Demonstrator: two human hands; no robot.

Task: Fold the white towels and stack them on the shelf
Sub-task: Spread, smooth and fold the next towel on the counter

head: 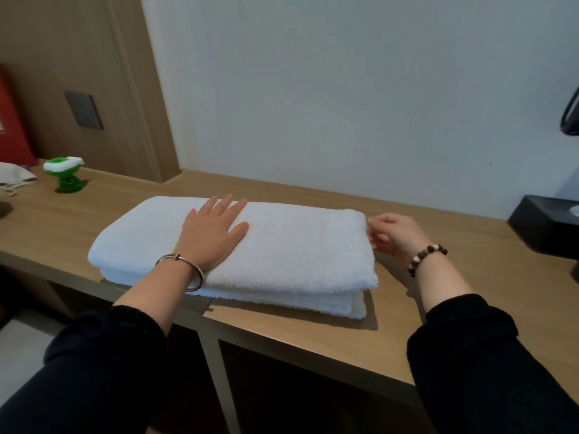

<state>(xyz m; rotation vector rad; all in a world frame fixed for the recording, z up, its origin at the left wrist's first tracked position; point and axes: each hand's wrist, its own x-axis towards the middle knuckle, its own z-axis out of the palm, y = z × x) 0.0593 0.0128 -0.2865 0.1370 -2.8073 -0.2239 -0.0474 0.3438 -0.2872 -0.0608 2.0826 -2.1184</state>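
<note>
Wooden shelf (313, 343) — white towel (297, 245), pale wall (344, 104)

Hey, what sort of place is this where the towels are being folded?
Probably a hotel guest room: folded white towels lie on a built-in wooden shelf unit, a black tissue box sits by the wall, and a dark switch panel is set into wood panelling.

red case (12, 130) cropped left, black box (543, 227) cropped
</note>
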